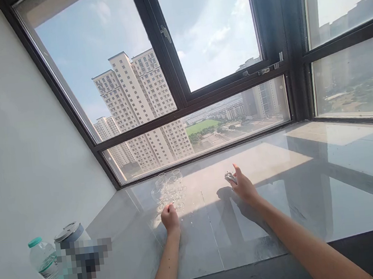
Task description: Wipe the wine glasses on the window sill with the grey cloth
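Right hand point(244, 187) holds cloth point(229, 176) jutting left, axis unclear.

The one camera sits on the person's head, on the near side of the surface point(192, 254) and above it, facing forward and slightly down to the far window point(183, 110). The view is wide: it takes in the wall point(47, 114) along the left and more panes point(353, 79) at the right. It is tilted, so the window's lower edge climbs rightward. The left hand point(170, 219) and right hand point(244, 187) are fairly near the lens; the buildings point(135, 91) outside stand far beyond.
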Tool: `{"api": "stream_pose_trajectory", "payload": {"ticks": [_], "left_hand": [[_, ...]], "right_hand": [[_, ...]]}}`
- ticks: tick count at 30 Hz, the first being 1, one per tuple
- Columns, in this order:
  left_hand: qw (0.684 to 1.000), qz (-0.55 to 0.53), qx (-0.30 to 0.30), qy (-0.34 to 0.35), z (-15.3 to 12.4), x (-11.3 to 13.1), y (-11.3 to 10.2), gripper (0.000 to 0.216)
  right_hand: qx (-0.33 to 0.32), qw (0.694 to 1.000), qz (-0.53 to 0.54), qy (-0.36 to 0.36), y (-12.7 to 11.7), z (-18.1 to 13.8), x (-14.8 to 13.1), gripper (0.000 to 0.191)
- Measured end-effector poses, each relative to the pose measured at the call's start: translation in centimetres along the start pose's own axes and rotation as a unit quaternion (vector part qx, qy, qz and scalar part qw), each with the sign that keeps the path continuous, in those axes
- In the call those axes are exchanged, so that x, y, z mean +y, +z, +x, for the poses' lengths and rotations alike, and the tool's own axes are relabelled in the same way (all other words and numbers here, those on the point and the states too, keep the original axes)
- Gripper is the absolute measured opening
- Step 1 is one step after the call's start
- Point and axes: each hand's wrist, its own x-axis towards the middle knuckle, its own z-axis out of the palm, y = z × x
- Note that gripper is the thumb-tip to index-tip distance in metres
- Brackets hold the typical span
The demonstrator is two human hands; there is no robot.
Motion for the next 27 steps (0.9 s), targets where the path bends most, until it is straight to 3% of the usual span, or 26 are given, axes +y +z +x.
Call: {"api": "stream_pose_trajectory", "payload": {"ticks": [5, 8, 13, 20, 23, 27], "left_hand": [[0.999, 0.029, -0.002, -0.021, 0.5, -0.1, 0.1, 0.016], [0.998, 0.068, 0.003, -0.015, 0.8, -0.4, 0.5, 0.033], [0.992, 0.104, -0.064, 0.001, 1.5, -0.9, 1.3, 0.037], [0.985, 0.139, -0.097, -0.029, 1.7, 0.0, 2.1, 0.025], [0.979, 0.141, -0.102, 0.106, 0.1, 0.8, 2.6, 0.027], [0.902, 0.163, -0.109, 0.384, -2.1, 2.2, 4.3, 0.030]], "right_hand": [[0.001, 0.999, 0.014, -0.031, 1.9, -1.5, -1.5, 0.069], [-0.009, 0.998, 0.007, -0.056, 2.2, -1.6, -1.5, 0.067], [-0.014, 0.998, -0.015, -0.067, 2.3, -1.1, -1.0, 0.068], [-0.026, 0.996, -0.034, -0.076, 2.7, -0.5, -0.9, 0.073], [-0.016, 0.997, -0.029, -0.074, 2.5, -0.5, -1.0, 0.074], [-0.007, 0.997, -0.005, -0.075, 2.6, -0.4, -0.9, 0.076]]}}
